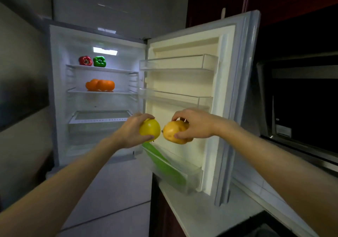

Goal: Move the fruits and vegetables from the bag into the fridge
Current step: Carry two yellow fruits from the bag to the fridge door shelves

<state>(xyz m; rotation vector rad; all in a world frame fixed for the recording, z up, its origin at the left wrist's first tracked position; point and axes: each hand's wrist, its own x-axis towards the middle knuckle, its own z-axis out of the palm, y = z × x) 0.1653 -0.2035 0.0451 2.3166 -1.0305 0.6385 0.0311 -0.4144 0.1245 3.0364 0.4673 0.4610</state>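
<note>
The left hand (135, 132) wraps a round yellow fruit (150, 129), probably an apple, with the fingers curled over its top and the thumb under its lower side. The right hand (193, 125) holds a yellow-orange, pear-shaped fruit (172, 131) from the right, fingers over the top and thumb pressed on its front face. The two fruits hang close together but apart, in front of the open fridge (60, 90), level with the lid of its bottom drawer (102, 116) and just before the inner edge of the door (182, 83).

Both fruits look firm, smooth-skinned and light enough for one hand. The skin may be a little slippery, and a pear bruises if dropped, so a grip around the widest part with a gentle set-down suits them better than a pinch at the stem.

Count inside: one red bell pepper (85, 60) and one green bell pepper (99, 61) side by side at the middle of the top shelf (113, 70). On the second shelf (117, 92) sit oranges (99, 85) bunched together, two or perhaps three, as they overlap. The door has three bins; the lowest bin (192, 174) holds one long green item (164, 163), too blurred to name. With the two fruits in hand, that is two more to place. The bag is not in view.
</note>
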